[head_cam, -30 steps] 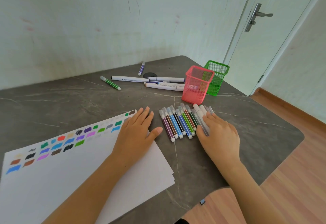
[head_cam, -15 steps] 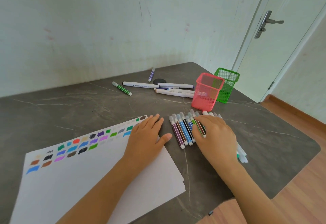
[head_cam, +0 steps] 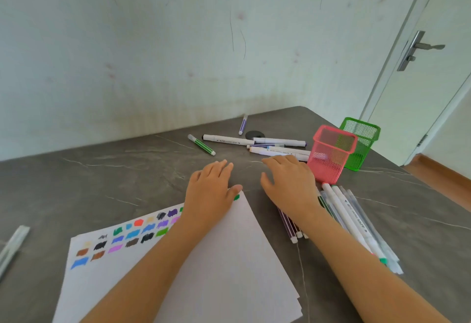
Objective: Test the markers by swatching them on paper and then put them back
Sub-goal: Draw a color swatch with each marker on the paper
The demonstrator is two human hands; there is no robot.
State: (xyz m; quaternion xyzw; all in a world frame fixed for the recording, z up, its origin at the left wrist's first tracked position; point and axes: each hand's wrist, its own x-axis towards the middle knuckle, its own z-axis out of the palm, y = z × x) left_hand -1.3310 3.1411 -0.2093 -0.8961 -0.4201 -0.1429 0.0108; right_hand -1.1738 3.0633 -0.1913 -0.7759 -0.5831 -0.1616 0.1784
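While the left hand (head_cam: pixel 211 191) lies flat on the far corner of the white paper (head_cam: pixel 229 271), fingers straight and together with their tips reaching onto the grey marbled table (head_cam: pixel 102 182), the right hand (head_cam: pixel 289 185) hovers or rests palm down just beside it, fingers loosely spread and gripping nothing. Its fingertips point toward three white markers (head_cam: pixel 280 151) lying near the pink mesh pen cup (head_cam: pixel 331 154). A green mesh cup (head_cam: pixel 362 144) stands just behind the pink one, touching or nearly so.

Beneath the right wrist a row of thin striped markers (head_cam: pixel 290 229) lies side by side, mostly hidden by the forearm (only the near ends show). To the right of that arm lies a bundle of longer white markers (head_cam: pixel 351 217), roughly parallel.

Rows of colour swatches (head_cam: pixel 127 236) run across the paper's left part, and one green patch sits by the left thumb. Farther back on the table lie a green-striped marker (head_cam: pixel 201 144), a purple marker (head_cam: pixel 243 124) and a small black disc (head_cam: pixel 254 134). At the left edge a blurred pale marker (head_cam: pixel 12 243) is partly in view.
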